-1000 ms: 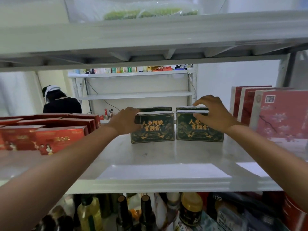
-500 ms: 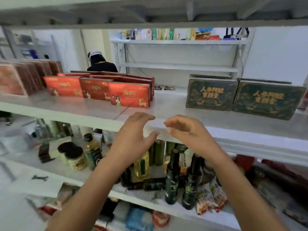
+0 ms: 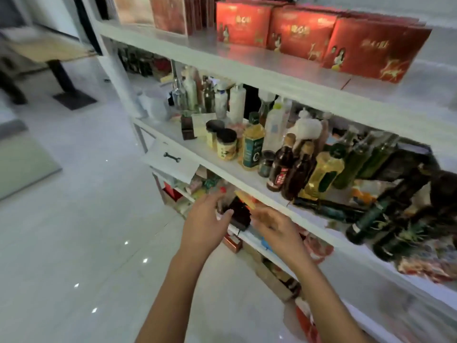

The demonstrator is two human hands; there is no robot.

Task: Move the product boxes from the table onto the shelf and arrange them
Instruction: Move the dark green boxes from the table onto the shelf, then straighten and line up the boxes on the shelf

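Left hand [image 3: 205, 226] and right hand [image 3: 274, 229] empty, fingers loose, low before shelf [image 3: 247, 68]. Red product boxes [image 3: 304, 33] upright on upper board. Probably light, stiff, glossy card; grip opposite side edges.

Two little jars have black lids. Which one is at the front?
The right-hand jar: it stands nearer the shelf's front edge and partly covers the other jar, which sits behind it to the left.
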